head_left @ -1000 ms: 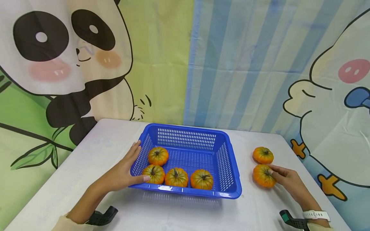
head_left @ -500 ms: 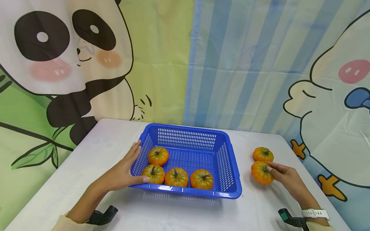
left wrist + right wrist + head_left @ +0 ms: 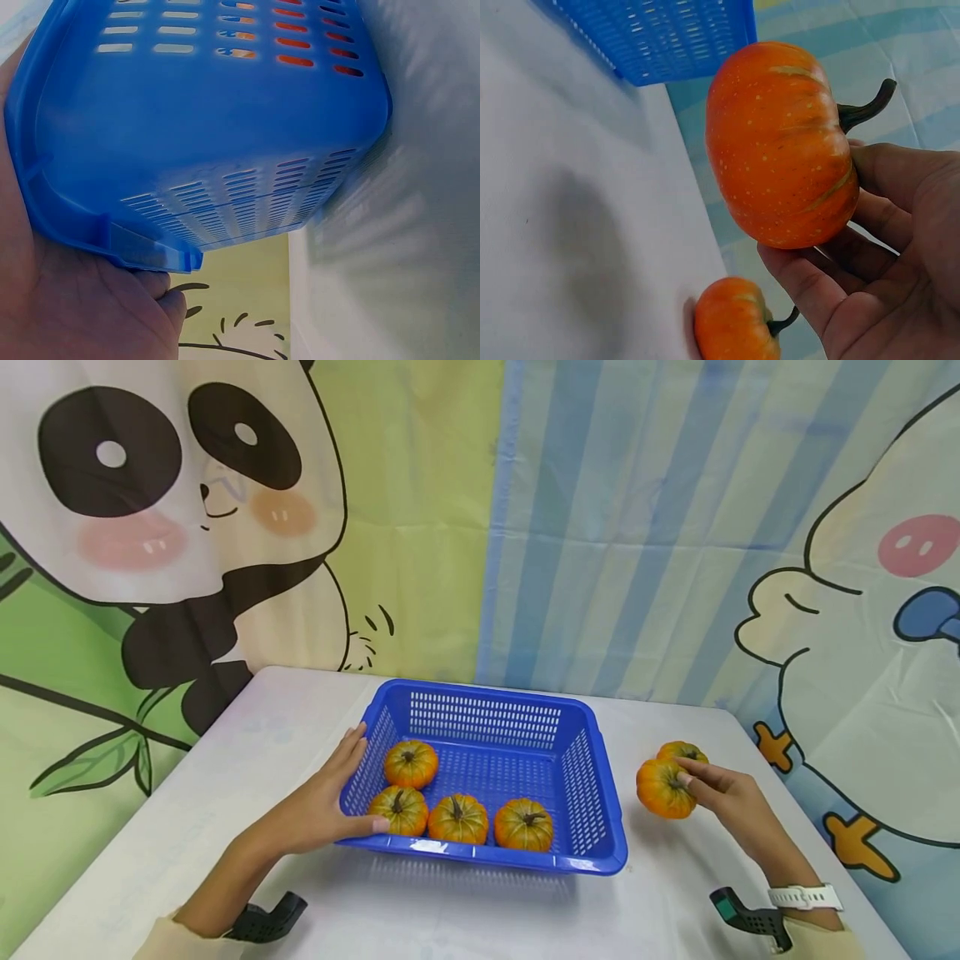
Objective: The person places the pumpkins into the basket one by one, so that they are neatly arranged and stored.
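Note:
A blue plastic basket [image 3: 480,857] with slotted walls stands on the table, holding several small orange pumpkins, among them one pumpkin [image 3: 410,764] by its left wall. My left hand [image 3: 318,802] rests against the basket's near left corner, thumb along the front rim and fingers stretched along the left side. Right of the basket, my right hand [image 3: 731,797] grips a small pumpkin [image 3: 780,150] between thumb and fingers. The right wrist view shows this pumpkin raised off the table, its dark stem pointing toward the thumb side. Behind it lies another pumpkin [image 3: 684,750], partly covered in the head view.
A white-covered table [image 3: 465,918] carries everything. Behind it hangs a cloth backdrop [image 3: 600,527] with a cartoon panda and blue stripes. Each wrist wears a black camera mount, and a white band [image 3: 806,897] sits on the right wrist.
My right hand has lifted the pumpkin and brought it a little up and left, so it now overlaps the pumpkin behind. My left hand and the basket stay in place.

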Motion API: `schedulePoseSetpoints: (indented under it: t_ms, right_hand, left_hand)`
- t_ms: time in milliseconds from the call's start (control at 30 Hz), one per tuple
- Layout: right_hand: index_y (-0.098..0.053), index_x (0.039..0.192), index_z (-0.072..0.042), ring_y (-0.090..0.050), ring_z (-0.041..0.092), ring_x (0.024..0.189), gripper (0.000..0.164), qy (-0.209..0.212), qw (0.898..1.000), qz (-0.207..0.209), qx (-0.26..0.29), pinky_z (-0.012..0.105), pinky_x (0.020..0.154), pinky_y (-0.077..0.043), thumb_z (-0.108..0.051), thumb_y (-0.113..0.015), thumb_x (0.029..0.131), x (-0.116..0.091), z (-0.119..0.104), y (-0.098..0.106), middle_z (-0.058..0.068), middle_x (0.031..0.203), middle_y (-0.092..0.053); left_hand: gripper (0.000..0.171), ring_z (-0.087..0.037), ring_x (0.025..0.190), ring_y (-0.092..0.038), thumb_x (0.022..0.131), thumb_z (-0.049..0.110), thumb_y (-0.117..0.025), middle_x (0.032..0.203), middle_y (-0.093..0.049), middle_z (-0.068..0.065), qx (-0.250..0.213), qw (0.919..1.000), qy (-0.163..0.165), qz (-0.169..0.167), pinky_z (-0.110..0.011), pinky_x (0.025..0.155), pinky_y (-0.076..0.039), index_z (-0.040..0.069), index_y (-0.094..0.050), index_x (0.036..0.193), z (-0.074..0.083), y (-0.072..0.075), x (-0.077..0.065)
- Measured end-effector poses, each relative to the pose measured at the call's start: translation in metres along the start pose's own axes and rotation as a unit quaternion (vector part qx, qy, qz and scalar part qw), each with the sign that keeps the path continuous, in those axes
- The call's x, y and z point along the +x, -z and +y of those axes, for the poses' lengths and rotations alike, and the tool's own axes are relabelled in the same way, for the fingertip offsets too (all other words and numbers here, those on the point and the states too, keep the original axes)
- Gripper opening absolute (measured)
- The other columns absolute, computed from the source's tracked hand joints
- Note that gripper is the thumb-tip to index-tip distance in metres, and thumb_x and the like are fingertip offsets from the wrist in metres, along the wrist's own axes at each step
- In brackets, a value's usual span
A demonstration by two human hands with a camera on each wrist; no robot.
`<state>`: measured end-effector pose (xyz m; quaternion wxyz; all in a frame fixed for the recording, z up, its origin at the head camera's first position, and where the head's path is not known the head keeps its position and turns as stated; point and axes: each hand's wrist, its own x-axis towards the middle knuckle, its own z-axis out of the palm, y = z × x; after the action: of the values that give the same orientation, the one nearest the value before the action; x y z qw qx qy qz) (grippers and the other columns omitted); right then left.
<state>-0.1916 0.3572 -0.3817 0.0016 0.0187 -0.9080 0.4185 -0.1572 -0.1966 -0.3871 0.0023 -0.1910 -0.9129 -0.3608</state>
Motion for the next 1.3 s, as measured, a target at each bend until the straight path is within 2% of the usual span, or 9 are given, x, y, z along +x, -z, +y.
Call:
schedulePoseSetpoints:
  t_ms: [200, 433, 500, 733, 800, 967, 1133, 1300]
  right_hand:
    - [-0.052, 0.139, -0.002, -0.050, 0.033, 0.117, 0.061, 0.012, 1.000, 0.010, 0.000, 0.021, 0.083, -0.050, -0.048, -0.052, 0.098, -0.002, -0.010, 0.000, 0.021, 0.135, -0.054]
    - [-0.053, 0.138, -0.001, -0.049, 0.034, 0.121, 0.059, 0.048, 0.999, 0.015, 0.018, 0.013, 0.082, -0.047, -0.045, -0.052, 0.099, -0.001, -0.026, -0.002, 0.018, 0.136, -0.053]
    - [-0.052, 0.140, -0.001, -0.049, 0.035, 0.121, 0.059, 0.049, 0.998, 0.017, 0.019, 0.013, 0.082, -0.047, -0.045, -0.052, 0.099, -0.001, -0.032, -0.003, 0.019, 0.137, -0.053]
    - [-0.050, 0.142, -0.003, -0.054, 0.035, 0.117, 0.060, 0.042, 0.999, 0.018, 0.026, 0.026, 0.086, -0.052, -0.044, -0.052, 0.099, -0.004, -0.055, -0.008, 0.020, 0.135, -0.054]
    - [-0.050, 0.141, -0.002, -0.055, 0.036, 0.117, 0.059, 0.049, 0.998, 0.016, 0.037, 0.023, 0.084, -0.052, -0.043, -0.054, 0.099, -0.003, -0.060, -0.011, 0.021, 0.135, -0.054]
    - [-0.051, 0.140, 0.000, -0.055, 0.039, 0.119, 0.057, 0.067, 0.996, 0.006, 0.057, 0.026, 0.084, -0.052, -0.039, -0.056, 0.099, 0.002, -0.070, -0.018, 0.022, 0.135, -0.054]
    - [-0.054, 0.138, -0.001, -0.056, 0.036, 0.118, 0.054, 0.087, 0.993, 0.001, 0.075, 0.029, 0.088, -0.050, -0.038, -0.058, 0.098, 0.008, -0.080, -0.025, 0.018, 0.132, -0.057]
    - [-0.056, 0.136, -0.002, -0.057, 0.032, 0.116, 0.051, 0.114, 0.990, -0.005, 0.080, 0.025, 0.090, -0.049, -0.035, -0.058, 0.098, 0.014, -0.092, -0.031, 0.017, 0.129, -0.059]
  left_hand:
    - [0.114, -0.040, 0.146, 0.000, 0.077, 0.051, -0.076, 0.162, 0.005, -0.011, 0.003, 1.0000, 0.005, -0.001, -0.068, 0.105, -0.018, -0.002, -0.012, 0.154, 0.000, -0.001, 0.002]
    - [0.114, -0.039, 0.146, 0.001, 0.077, 0.050, -0.077, 0.162, 0.005, -0.011, 0.004, 1.0000, 0.009, 0.001, -0.068, 0.105, -0.017, -0.001, -0.011, 0.154, -0.002, 0.001, 0.000]
    - [0.114, -0.039, 0.146, 0.001, 0.077, 0.050, -0.077, 0.162, 0.005, -0.010, 0.001, 1.0000, 0.010, 0.001, -0.068, 0.105, -0.017, 0.000, -0.010, 0.155, -0.002, 0.000, 0.000]
    - [0.114, -0.039, 0.146, 0.001, 0.077, 0.051, -0.077, 0.162, 0.005, -0.011, 0.005, 1.0000, 0.006, 0.001, -0.068, 0.105, -0.017, -0.001, -0.010, 0.154, -0.003, -0.001, 0.001]
    - [0.114, -0.038, 0.146, 0.001, 0.077, 0.051, -0.076, 0.162, 0.005, -0.011, 0.007, 1.0000, 0.006, 0.001, -0.068, 0.105, -0.018, -0.001, -0.010, 0.155, -0.002, -0.001, 0.002]
    - [0.114, -0.039, 0.146, 0.001, 0.077, 0.051, -0.076, 0.162, 0.006, -0.011, 0.004, 1.0000, 0.004, 0.001, -0.068, 0.105, -0.018, 0.000, -0.009, 0.155, -0.003, -0.001, 0.002]
    - [0.115, -0.038, 0.146, 0.002, 0.077, 0.052, -0.076, 0.162, 0.005, -0.011, 0.003, 1.0000, 0.007, 0.002, -0.068, 0.105, -0.017, 0.000, -0.010, 0.155, -0.003, -0.001, 0.002]
    - [0.114, -0.039, 0.146, 0.001, 0.077, 0.051, -0.076, 0.162, 0.005, -0.012, 0.003, 1.0000, 0.005, 0.002, -0.068, 0.105, -0.018, -0.001, -0.010, 0.154, -0.003, -0.001, 0.002]
